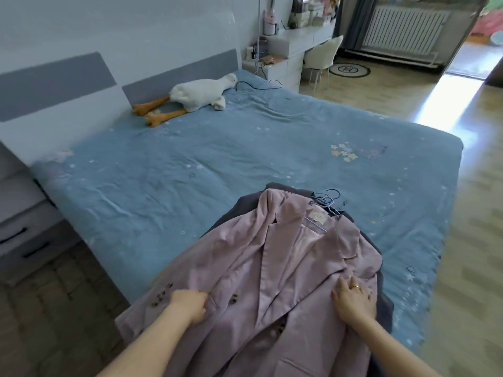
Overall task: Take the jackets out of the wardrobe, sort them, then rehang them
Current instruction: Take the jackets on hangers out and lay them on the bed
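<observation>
A pink jacket [285, 262] lies open on the near end of the bed [190, 164], on top of a dark grey jacket [386, 303] that shows at its edges. Wire hangers [328, 202] stick out at the collars. My left hand [190, 303] grips a fold of the pink jacket's front near its buttons. My right hand [352, 297], with a ring on one finger, rests flat with spread fingers on the pink jacket's other front panel.
A white plush goose [198, 95] lies by the headboard. A grey nightstand [24, 229] stands at the left. A white desk [294, 47] and a chair [324, 57] stand beyond the bed, with a radiator [402, 25] behind. Wooden floor runs along the right.
</observation>
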